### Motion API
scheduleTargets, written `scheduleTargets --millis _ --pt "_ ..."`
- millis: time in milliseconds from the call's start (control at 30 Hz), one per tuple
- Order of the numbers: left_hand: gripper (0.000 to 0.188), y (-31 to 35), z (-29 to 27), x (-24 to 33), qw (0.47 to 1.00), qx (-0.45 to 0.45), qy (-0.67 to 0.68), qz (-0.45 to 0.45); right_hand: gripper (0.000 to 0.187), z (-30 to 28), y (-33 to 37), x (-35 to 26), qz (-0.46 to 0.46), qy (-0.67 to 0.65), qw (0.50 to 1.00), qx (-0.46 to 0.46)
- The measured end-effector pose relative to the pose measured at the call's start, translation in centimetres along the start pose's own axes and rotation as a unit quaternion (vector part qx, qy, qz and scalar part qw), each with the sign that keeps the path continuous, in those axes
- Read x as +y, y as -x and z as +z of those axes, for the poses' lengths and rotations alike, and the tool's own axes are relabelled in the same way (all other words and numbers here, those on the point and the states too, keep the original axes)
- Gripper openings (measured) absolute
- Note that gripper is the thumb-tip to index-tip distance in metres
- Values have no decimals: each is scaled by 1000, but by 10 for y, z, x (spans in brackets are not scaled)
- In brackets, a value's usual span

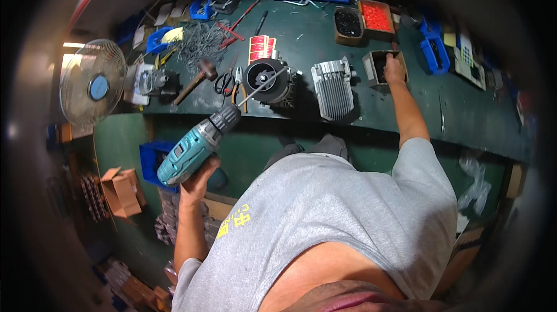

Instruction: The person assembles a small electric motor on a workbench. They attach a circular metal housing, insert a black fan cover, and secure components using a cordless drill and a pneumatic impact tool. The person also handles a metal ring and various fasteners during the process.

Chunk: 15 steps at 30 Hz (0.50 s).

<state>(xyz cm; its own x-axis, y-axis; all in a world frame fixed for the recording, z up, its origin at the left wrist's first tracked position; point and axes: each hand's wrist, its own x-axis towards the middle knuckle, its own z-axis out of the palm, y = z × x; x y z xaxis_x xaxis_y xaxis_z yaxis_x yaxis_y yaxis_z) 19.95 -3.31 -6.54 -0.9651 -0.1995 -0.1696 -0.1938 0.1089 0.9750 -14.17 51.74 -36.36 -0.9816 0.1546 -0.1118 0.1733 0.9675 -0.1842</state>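
The left hand (200, 179) had fingers clamped on a teal-and-black plastic drill (188, 150); an open brown cardboard box (368, 70) lay beneath the right hand (394, 69), finger closure indeterminable.

Workbench (377, 106) moderately lit; black vignette, bent blurry edges; bright glare behind fan (98, 87).

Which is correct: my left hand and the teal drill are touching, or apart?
Touching: the head view shows the left hand holding up the teal drill, against its casing.
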Motion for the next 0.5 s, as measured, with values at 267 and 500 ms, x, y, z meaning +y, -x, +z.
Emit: scheduleTargets --millis 267,500 --pt "41 -67 -39 -13 994 -77 -71 33 38 10 39 -10 189 -591 784 21" --pt "39 -87 -5 3 991 -110 -78 17 34 -7 52 -33 245 -731 636 15"
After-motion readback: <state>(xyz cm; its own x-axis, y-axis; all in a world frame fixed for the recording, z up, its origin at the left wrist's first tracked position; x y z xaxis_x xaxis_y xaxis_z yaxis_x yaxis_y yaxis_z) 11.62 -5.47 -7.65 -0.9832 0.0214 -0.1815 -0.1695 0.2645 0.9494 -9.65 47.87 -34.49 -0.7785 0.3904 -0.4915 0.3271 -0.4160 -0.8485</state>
